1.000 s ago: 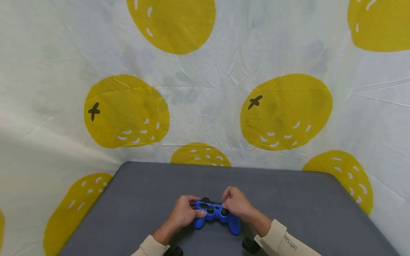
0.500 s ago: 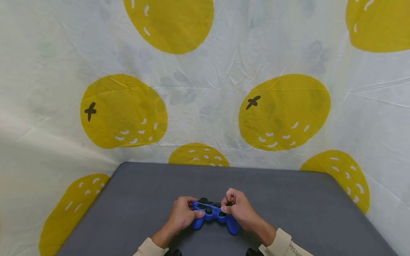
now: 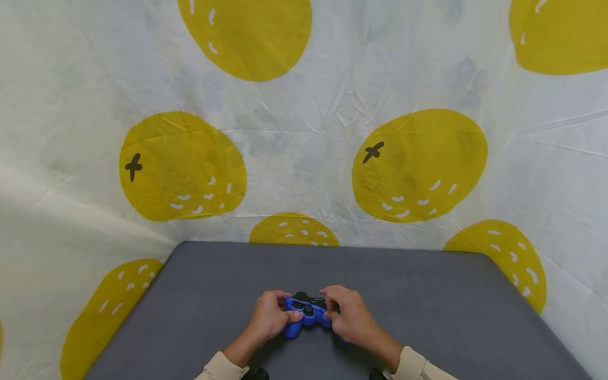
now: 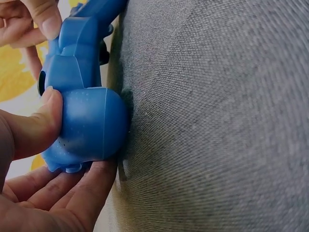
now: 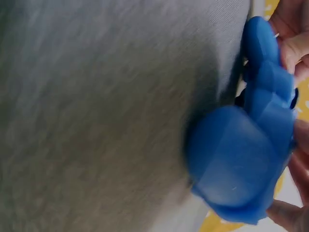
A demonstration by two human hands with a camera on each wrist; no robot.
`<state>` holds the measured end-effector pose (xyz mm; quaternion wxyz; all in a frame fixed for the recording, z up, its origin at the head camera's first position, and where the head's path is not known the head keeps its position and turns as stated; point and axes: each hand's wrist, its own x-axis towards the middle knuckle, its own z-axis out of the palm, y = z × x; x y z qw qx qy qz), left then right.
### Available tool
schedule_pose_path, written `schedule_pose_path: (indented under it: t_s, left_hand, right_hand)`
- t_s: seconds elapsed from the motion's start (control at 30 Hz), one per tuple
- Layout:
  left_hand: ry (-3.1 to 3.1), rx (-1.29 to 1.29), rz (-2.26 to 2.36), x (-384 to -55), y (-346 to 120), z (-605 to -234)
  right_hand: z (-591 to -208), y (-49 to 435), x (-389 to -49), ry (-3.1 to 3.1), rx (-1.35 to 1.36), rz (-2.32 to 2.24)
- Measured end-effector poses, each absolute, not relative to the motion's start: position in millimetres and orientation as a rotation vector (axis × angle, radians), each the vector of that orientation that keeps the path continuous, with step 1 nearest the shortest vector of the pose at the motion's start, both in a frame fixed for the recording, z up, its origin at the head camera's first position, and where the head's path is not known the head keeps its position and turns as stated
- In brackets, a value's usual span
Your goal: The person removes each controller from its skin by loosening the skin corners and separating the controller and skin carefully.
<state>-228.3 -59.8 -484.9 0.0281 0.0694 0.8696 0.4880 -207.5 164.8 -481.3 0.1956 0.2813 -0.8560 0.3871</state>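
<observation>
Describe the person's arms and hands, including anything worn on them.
The left hand and right hand are bare, without gloves. The left sleeve and right sleeve are cream-beige, each ending in a wide cuff. A small dark marking on the right sleeve is cut off and unreadable. Black parts show near both wrists, mostly out of frame.

Left grip (image 3: 272, 314) is pinching, thumb (image 3: 293, 316) uppermost; right grip (image 3: 350, 315) is keeping fingers (image 3: 334, 290) bent; wrists (image 3: 238, 352) are lying apart.
</observation>
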Motion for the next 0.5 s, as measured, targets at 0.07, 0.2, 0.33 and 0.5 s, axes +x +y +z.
schedule_pose_path:
  t_s: [0.07, 0.2, 0.33, 0.5]
  left_hand:
    - [2.678, 0.211, 1.51, -229, -60, -485]
    - [2.666, 0.213, 1.516, -230, -61, -487]
    - [2.66, 0.225, 1.517, -230, -62, -488]
    - [2.636, 0.234, 1.534, -229, -62, -488]
  right_hand:
    - [-479, 163, -209, -2.435, 0.732, 1.083]
    - [-469, 159, -214, -2.599, 0.593, 1.224]
    - [-459, 149, -219, -2.761, 0.561, 1.392]
    - [-461, 137, -223, -2.771, 0.476, 1.59]
